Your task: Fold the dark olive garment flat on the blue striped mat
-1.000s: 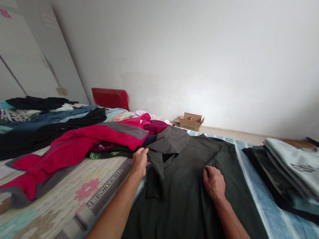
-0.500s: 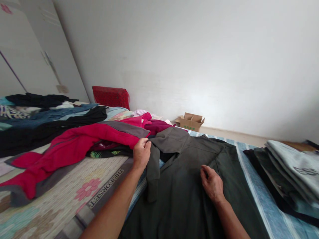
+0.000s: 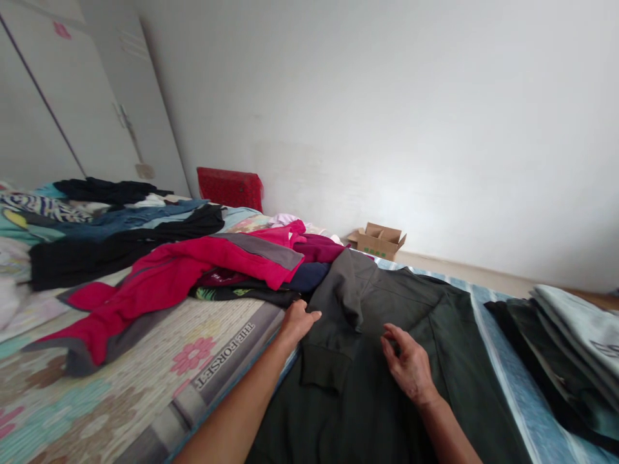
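Observation:
A dark grey-green long-sleeved top point(image 3: 387, 380) lies spread out in front of me. Its left-side sleeve point(image 3: 333, 335) is folded inward over the body, with the cuff pointing toward me. My left hand point(image 3: 297, 322) is at the outer edge of that sleeve, thumb and fingers apart, lightly touching or just beside the fabric. Over the middle of the top is my right hand point(image 3: 409, 364), its fingers loosely curved and apart, holding nothing.
To the left, a red and grey jacket point(image 3: 159, 264) lies across other clothes on a floral mat point(image 3: 159, 386). Black trousers point(image 3: 120, 241) are behind it. A folded clothes stack point(image 3: 570, 348) sits at right. Against the wall are a cardboard box point(image 3: 380, 241) and a red case point(image 3: 229, 189).
The sleeve that hung from my left hand's pinch now lies folded onto the top. My left hand has let go and moved slightly lower. The view has turned a little left.

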`<action>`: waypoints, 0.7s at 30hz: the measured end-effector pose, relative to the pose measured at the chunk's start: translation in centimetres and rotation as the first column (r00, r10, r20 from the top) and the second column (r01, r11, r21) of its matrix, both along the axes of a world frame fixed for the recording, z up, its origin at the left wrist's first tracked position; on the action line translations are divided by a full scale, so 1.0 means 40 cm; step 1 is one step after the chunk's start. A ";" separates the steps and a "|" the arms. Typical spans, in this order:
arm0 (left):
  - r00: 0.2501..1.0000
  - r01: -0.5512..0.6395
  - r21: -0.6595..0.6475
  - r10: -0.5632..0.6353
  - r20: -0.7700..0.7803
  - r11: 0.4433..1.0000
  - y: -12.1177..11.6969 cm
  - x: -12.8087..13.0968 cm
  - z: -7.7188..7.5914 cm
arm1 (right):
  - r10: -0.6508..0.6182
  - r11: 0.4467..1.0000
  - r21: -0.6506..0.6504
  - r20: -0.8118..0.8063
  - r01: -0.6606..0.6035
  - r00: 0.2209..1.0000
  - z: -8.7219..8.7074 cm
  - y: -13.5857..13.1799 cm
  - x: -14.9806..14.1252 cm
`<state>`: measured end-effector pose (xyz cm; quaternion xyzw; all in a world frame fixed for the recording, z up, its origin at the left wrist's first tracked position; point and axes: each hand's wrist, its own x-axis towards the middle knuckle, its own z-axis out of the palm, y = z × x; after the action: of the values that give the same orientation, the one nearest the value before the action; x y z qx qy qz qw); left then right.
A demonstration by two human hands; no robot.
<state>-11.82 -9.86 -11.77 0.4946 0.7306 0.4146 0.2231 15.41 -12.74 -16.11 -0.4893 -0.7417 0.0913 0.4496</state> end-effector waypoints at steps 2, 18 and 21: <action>0.997 0.034 0.009 -0.035 0.073 0.999 0.002 0.004 0.000 | 0.043 0.999 -0.011 -0.028 -0.043 0.999 0.012 -0.007 -0.011; 0.879 0.464 0.137 -0.474 0.053 0.875 -0.074 0.101 0.138 | 0.066 0.837 -0.465 -0.439 -0.289 0.896 0.152 0.066 -0.274; 0.880 0.317 -0.066 -0.319 -0.351 0.946 -0.154 0.033 0.119 | 0.085 0.786 -0.497 -0.502 -0.367 0.860 0.166 0.101 -0.248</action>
<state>-10.49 -16.04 -7.02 0.6739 0.6691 0.2732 0.1533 5.47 -8.71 -9.48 -0.4713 -0.6070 0.4779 0.4255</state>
